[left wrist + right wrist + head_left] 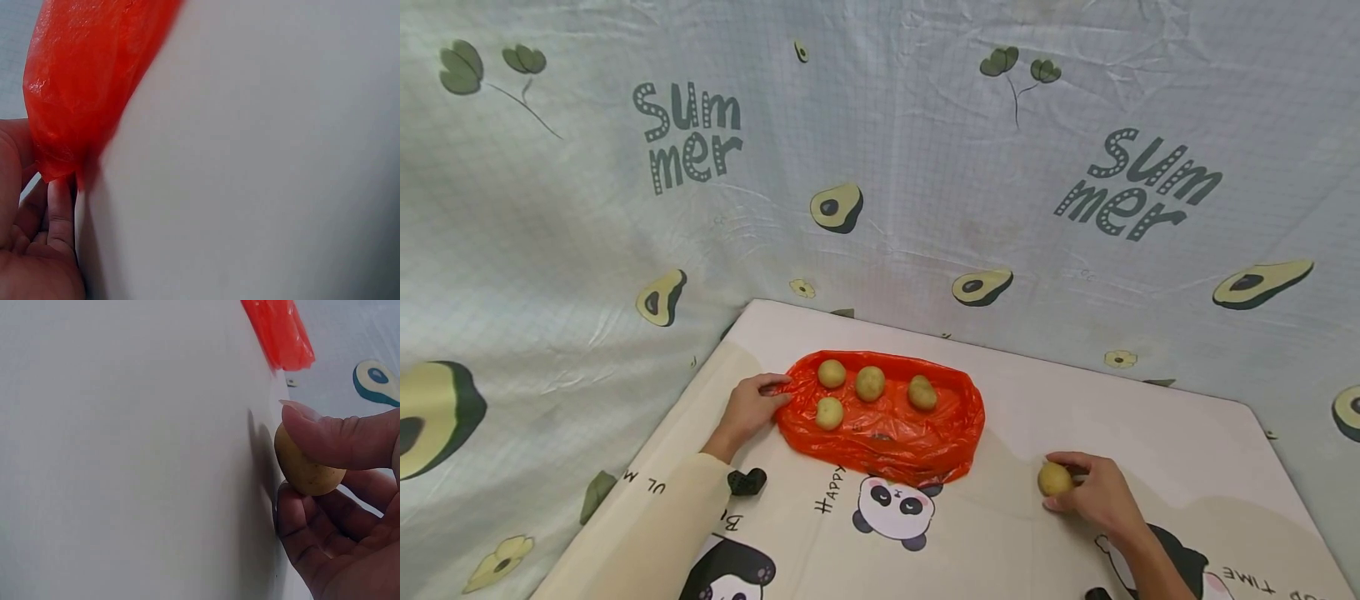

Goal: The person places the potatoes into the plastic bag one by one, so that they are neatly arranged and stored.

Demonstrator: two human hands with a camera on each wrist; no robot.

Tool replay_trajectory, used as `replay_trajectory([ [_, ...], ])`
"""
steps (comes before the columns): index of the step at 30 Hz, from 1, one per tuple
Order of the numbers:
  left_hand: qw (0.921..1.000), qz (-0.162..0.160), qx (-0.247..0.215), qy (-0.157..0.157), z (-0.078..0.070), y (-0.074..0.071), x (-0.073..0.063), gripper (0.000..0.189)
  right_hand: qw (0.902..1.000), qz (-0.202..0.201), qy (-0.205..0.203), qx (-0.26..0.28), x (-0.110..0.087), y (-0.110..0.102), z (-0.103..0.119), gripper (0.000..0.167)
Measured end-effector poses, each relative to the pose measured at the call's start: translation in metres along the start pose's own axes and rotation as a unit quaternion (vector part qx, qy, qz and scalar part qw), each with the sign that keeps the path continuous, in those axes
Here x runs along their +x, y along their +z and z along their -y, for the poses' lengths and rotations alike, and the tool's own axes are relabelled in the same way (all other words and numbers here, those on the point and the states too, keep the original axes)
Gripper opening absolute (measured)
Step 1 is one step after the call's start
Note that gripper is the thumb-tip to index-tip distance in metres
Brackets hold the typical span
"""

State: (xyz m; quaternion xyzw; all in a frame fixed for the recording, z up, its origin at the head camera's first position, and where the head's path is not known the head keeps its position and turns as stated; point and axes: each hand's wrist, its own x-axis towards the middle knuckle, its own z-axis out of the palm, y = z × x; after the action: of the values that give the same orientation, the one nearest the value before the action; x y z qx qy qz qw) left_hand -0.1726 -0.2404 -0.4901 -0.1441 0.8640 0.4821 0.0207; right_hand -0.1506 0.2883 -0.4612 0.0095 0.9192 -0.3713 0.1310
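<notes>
A red plastic bag (887,446) lies spread open on the table, its rim rolled into an oval, with several potatoes (870,383) inside. My left hand (751,410) is at its left end. In the left wrist view, the bag's edge (81,94) passes between the thumb and fingers, which pinch it. Out to the right of the bag, my right hand (1096,492) holds another potato (1055,480). Thumb and fingers grip this potato (306,464) from opposite sides in the right wrist view, close over the tabletop, where a shadow falls beside it.
The pale table (1022,417) bears printed pandas (895,508) and lettering. A small black object (747,482) is beside the left forearm, and another dark one (1097,593) shows at the bottom edge. A curtain (910,167) with printed avocados hangs behind the table and at its sides.
</notes>
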Motion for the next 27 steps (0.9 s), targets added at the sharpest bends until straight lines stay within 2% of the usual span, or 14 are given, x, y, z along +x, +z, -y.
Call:
replay_trajectory([
  [8,1.0,-0.001,-0.001,0.006,0.001,0.0,0.0,0.035,0.9993,0.003,0.003,0.038,0.003,0.004,0.005,0.072],
  [14,0.9999,0.0,-0.004,0.017,-0.002,0.0,0.001,0.035,0.9992,-0.002,0.002,0.04,0.005,0.007,0.009,0.072],
  [27,0.9999,0.0,-0.003,0.014,0.0,-0.001,-0.001,0.034,0.9971,0.015,0.014,0.073,0.005,0.012,0.019,0.071],
])
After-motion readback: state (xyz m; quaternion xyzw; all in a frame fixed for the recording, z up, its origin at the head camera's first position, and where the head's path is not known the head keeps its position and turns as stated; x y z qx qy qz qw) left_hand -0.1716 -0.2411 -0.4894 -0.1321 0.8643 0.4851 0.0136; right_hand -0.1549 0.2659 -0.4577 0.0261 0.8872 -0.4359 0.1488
